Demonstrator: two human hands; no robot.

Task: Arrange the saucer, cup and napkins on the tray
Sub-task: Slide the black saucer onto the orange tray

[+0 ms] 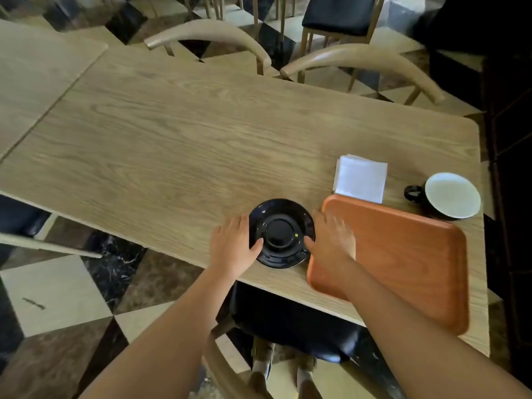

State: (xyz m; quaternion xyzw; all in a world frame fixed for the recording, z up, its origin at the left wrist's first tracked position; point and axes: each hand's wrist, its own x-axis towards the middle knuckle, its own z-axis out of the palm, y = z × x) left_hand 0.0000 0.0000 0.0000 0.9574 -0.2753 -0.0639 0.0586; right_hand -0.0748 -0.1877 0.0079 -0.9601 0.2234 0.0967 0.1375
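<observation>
A: What is lying where, biggest first?

B: A light wooden table [172,133] is carrying everything. An orange-brown tray [408,254] is sitting bare at its near right corner. White napkins [359,178] are lying in a stack just beyond the tray's far edge. A black cup [449,195] with a white inside is standing upright past the tray's far right corner, handle pointing left. The black saucer [280,233] is resting on the table just left of the tray.

A: And the hands?

B: The left hand [233,244] and right hand [331,240] are flanking the saucer, fingers spread, thumbs touching its rim, neither clenching. No readable writing is showing.
</observation>
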